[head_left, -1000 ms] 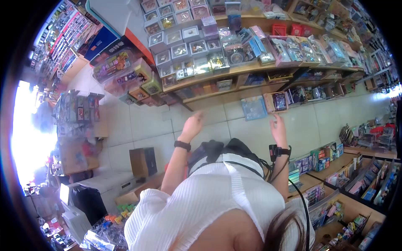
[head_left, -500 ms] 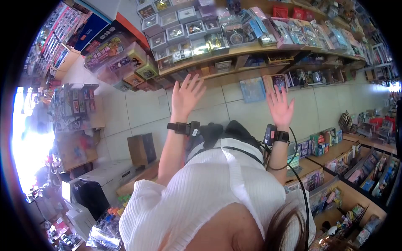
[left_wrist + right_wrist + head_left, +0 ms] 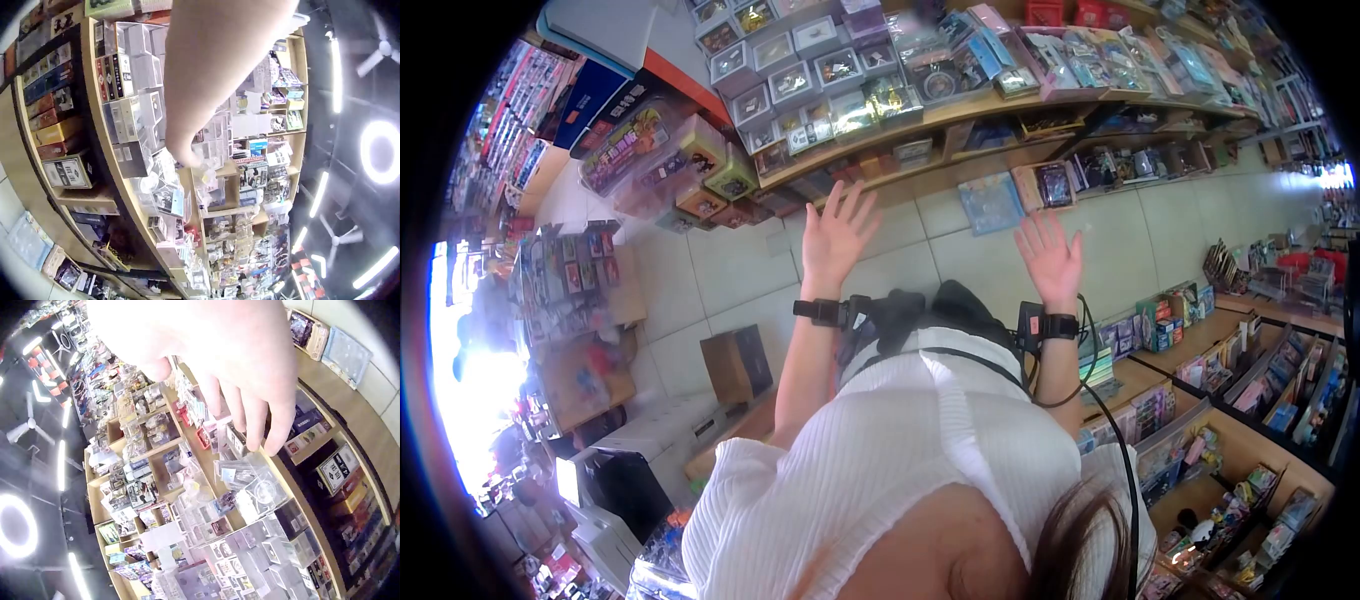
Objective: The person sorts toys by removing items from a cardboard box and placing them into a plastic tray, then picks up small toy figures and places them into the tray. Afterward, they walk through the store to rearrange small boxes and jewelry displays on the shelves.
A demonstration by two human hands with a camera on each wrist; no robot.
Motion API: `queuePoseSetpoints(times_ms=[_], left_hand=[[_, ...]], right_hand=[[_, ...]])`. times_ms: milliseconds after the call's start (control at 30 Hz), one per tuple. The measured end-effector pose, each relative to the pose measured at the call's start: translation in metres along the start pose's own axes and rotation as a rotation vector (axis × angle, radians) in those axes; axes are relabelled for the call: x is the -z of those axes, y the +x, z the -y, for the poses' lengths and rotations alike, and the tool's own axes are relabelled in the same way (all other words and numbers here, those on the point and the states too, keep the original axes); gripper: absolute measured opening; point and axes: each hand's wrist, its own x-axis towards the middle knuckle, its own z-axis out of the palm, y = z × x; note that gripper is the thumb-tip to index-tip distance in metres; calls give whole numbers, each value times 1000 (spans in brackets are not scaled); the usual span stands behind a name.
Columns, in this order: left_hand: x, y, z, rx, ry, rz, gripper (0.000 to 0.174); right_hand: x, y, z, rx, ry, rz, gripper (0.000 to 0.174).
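Note:
Both hands are held out in front of the body with nothing in them. In the head view the left hand (image 3: 836, 240) has its palm up and fingers spread, reaching toward the front edge of a wooden display shelf (image 3: 845, 160). The right hand (image 3: 1050, 260) is held the same way, its fingertips overlapping the floor near a pale blue flat package (image 3: 990, 203). Each wrist wears a black strap with a small camera. In the right wrist view, straight fingers (image 3: 253, 415) hang before the shelf. The left wrist view shows mostly bare skin (image 3: 219, 56), its fingers largely hidden.
Rows of clear-lidded boxes (image 3: 790, 85) and packaged goods (image 3: 1090, 65) cover the shelf. An open box (image 3: 737, 363) sits at the lower left. Divided wooden bins (image 3: 1230, 480) line the right side. A black cable (image 3: 1122, 465) runs from the right wrist past the torso.
One second ago both hands hung loosely with curled fingers; they then turned palm up and spread. Over the last half second the view shifted slightly, and the right hand moved a little left.

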Motion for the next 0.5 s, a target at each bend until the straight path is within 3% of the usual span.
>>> queuePoseSetpoints(times_ms=[500], left_hand=[[-12, -1, 4, 71, -13, 21, 83]], right_hand=[[-20, 2, 3, -110, -43, 134, 67]])
